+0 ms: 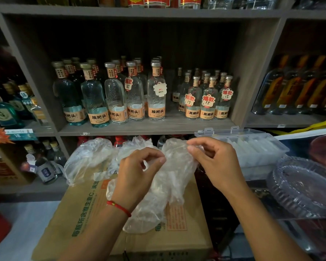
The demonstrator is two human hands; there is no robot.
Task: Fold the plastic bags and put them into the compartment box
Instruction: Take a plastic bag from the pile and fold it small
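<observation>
— Shelves of bottles (135, 95) behind; what's risky?
— Both the left hand (139, 166) and right hand (211, 162) pinch one plastic bag (167, 178) above the carton's (94, 204) far edge. Slippery film could slide free, missing the compartment box (252, 146) alongside.

There is only one view, from the camera on my head. It looks forward and a little down, with a wide angle that bends the edges. My left hand (139, 166) and my right hand (213, 161) are close under it, in the lower middle. The shelf (147, 127) of bottles stands straight ahead, near me, and fills the upper half.
</observation>
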